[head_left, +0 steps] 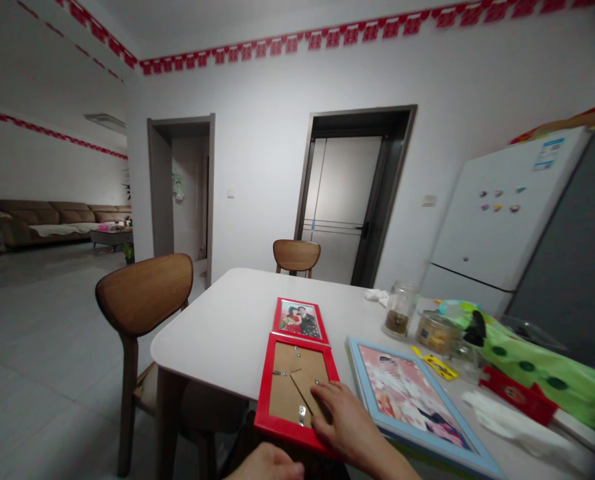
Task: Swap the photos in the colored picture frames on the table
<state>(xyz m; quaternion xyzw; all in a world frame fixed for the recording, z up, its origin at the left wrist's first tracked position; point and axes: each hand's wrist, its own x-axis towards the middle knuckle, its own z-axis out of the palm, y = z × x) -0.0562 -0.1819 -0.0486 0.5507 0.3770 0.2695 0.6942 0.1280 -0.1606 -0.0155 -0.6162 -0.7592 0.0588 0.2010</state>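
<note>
A red picture frame (263, 407) lies face down at the near table edge, its brown backing board (284, 393) and metal clips showing. The near end of this frame reaches past the tabletop. My right hand (344, 417) rests over the frame's right side, fingers stretched across the backing beside a clip. Just below the frame's near edge, my left hand (270, 463) is closed with curled fingers; what it holds, if anything, is hidden. Touching the frame's far end is another red frame (300, 320), face up with a photo of a couple.
Right of my hands lies a blue photo frame (412, 400). Beyond it are a glass jar (400, 313), a tub of snacks (434, 331), a red box (520, 393), white tissue (514, 420) and a green bag (537, 353). Wooden chairs (147, 293) stand around the white table (217, 327).
</note>
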